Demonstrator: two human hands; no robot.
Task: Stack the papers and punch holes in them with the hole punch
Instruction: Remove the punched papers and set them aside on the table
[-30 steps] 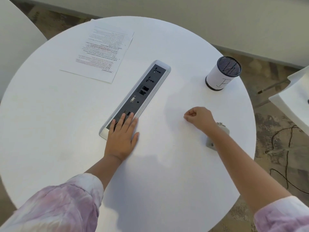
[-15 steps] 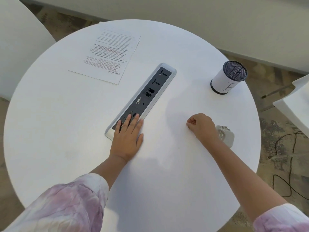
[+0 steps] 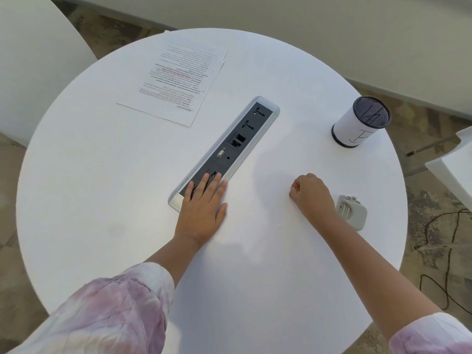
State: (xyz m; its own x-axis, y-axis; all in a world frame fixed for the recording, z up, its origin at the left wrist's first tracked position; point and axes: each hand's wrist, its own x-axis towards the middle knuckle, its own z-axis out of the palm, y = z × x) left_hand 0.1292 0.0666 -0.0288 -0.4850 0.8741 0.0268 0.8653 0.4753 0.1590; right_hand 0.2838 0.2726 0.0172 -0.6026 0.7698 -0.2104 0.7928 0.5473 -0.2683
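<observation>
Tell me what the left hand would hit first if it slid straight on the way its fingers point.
The left hand already lies on the socket strip; sliding on, it would run along it, probably missing the papers to its left.

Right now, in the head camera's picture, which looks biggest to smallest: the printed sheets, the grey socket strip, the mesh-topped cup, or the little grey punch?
1. Printed white paper sheets
2. Long grey socket strip
3. White cylindrical mesh-topped cup
4. Small grey hole punch, partly hidden by the right arm

A round white table (image 3: 102,187) stands on mottled floor (image 3: 434,213) beside a pale wall (image 3: 332,34)
</observation>
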